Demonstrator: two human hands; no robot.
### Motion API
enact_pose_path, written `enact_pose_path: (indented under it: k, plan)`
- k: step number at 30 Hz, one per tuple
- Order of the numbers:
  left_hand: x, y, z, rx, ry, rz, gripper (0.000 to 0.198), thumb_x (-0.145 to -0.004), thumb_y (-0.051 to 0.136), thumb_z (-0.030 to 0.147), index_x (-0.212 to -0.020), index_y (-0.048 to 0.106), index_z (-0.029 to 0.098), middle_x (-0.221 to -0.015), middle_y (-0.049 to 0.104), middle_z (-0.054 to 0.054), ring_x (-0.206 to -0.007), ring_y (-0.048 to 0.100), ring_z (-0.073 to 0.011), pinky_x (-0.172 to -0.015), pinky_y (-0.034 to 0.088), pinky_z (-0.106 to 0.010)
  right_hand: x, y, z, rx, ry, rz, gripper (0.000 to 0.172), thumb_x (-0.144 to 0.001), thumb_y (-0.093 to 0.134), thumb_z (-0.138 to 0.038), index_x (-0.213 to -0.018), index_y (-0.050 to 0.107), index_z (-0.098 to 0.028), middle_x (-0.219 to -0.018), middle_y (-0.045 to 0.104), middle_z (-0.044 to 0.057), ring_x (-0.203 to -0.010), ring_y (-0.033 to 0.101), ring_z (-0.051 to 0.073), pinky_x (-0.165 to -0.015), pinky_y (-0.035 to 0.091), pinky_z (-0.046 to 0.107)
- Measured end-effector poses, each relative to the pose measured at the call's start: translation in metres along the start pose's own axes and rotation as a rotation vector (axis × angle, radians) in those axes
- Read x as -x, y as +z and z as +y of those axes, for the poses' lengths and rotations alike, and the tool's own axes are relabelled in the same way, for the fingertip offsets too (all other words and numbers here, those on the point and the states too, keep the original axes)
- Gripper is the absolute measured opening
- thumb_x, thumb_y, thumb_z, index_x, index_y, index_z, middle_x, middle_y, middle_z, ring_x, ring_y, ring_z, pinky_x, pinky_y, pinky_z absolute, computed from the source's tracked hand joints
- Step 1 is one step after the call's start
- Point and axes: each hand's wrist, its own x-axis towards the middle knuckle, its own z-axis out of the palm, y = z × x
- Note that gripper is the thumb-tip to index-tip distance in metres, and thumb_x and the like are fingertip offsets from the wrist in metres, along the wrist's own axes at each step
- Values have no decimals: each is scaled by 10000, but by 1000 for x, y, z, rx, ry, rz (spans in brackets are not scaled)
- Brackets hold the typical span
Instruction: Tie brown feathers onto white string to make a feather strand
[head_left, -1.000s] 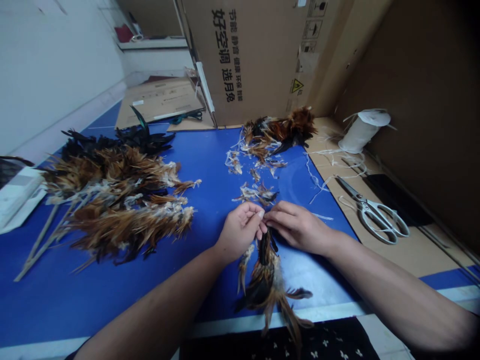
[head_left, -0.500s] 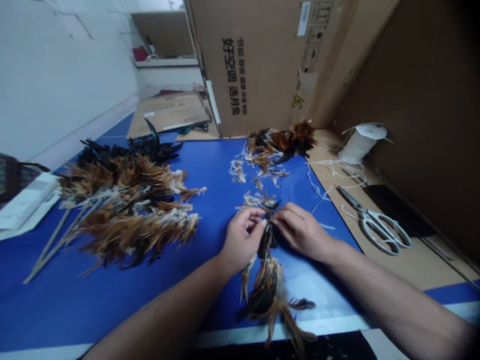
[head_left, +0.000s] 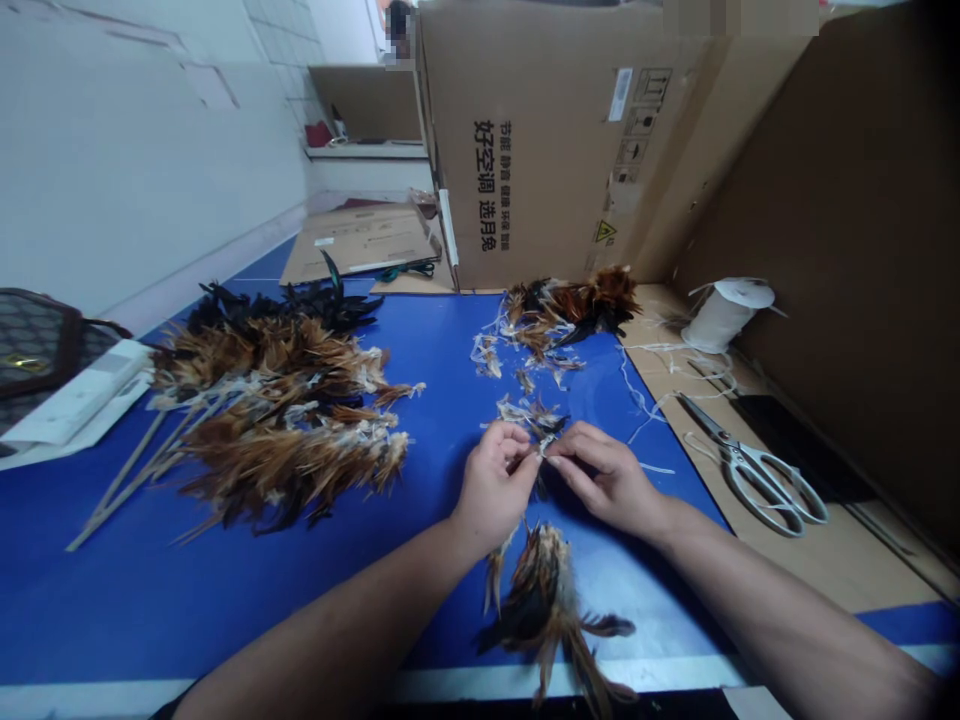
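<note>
My left hand (head_left: 496,483) is closed in a pinch on the pale root end of a small dark feather (head_left: 541,486) above the blue table. From the other side, my right hand (head_left: 606,478) pinches at the same pale end, its fingertips nearly meeting the left ones. Most of that feather is hidden by the fingers. Closer to me lies a bunch of brown and black feathers (head_left: 551,575), roots pointing toward my hands. Just beyond my fingers are feather scraps with white fluff (head_left: 517,410).
Brown and black feather bundles (head_left: 292,440) with pale sticks (head_left: 124,480) lie left. Farther back is a reddish-brown feather pile (head_left: 592,300). Scissors (head_left: 757,470), a spool of white string (head_left: 727,312) and loose string lie right. Large cardboard boxes (head_left: 555,150) wall the back and right.
The view has tilted up slightly and turned left. Both hands stay together at the feather's root, where a pale tip now shows, and less of the dark feather is visible beneath them.
</note>
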Motion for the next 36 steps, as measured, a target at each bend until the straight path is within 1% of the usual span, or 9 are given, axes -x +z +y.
enact_pose_path:
  k: [3, 5, 9, 14, 19, 23, 26, 33, 36]
  plan:
    - [1, 0, -3, -50, 63, 6, 124, -866, 699, 234, -865, 581, 197, -714, 623, 23, -637, 578, -109, -630, 446, -218, -3, -1, -1, -93, 97, -5, 148, -1012, 628, -290, -1009, 741, -195, -884, 678, 68, -843, 635, 186, -803, 537, 348]
    - [1, 0, -4, -63, 86, -4, 98, -869, 687, 235, -828, 611, 190, -750, 651, 3, -665, 597, -118, -653, 465, -225, -4, -2, -1, -170, 186, 5, 192, -1004, 646, -343, -982, 753, -186, -880, 677, 64, -825, 630, 176, -778, 531, 325]
    - [1, 1, -5, -39, 93, -19, 37, -874, 681, 221, -874, 670, 185, -803, 701, -21, -734, 654, -143, -715, 513, -248, -3, -1, -1, -339, 338, -6, 266, -971, 689, -424, -987, 762, -169, -881, 660, 48, -729, 589, 136, -669, 497, 270]
    - [2, 2, -3, -18, 78, -17, 94, -880, 711, 263, -926, 717, 181, -882, 757, -53, -776, 699, -170, -764, 563, -291, -3, 0, -1, -475, 426, 15, 297, -938, 727, -455, -989, 755, -164, -863, 659, 30, -659, 568, 112, -624, 470, 259]
    - [4, 3, -2, 7, 56, -9, 134, -862, 744, 292, -937, 749, 182, -889, 778, -65, -781, 718, -185, -769, 586, -305, -4, -2, -1, -478, 439, 14, 330, -929, 728, -484, -975, 757, -159, -844, 665, 32, -660, 570, 116, -626, 485, 264]
    - [4, 1, -4, -69, 90, -9, 138, -888, 728, 311, -937, 767, 188, -886, 779, -64, -780, 719, -185, -777, 593, -308, -1, -1, 1, -399, 391, 32, 310, -942, 715, -472, -970, 772, -169, -869, 674, 49, -686, 581, 128, -639, 499, 273]
    - [4, 0, -7, -121, 120, 2, 127, -899, 709, 305, -914, 757, 189, -858, 770, -55, -732, 701, -171, -730, 583, -293, 0, 1, 0, -350, 355, 74, 279, -941, 723, -448, -968, 786, -177, -860, 673, 53, -700, 593, 136, -635, 506, 270]
    - [5, 1, -6, -148, 132, 3, 16, -858, 688, 207, -864, 680, 194, -780, 715, -13, -669, 645, -134, -681, 524, -253, -1, 4, -3, -270, 305, 98, 254, -957, 706, -424, -967, 797, -187, -875, 692, 68, -753, 622, 155, -671, 518, 285]
    - [6, 2, 1, -90, 85, -9, 54, -818, 694, 168, -836, 647, 190, -751, 693, -6, -658, 640, -131, -654, 507, -241, -2, 4, -3, -288, 312, 95, 258, -956, 706, -429, -968, 784, -183, -866, 688, 65, -741, 628, 155, -665, 522, 283]
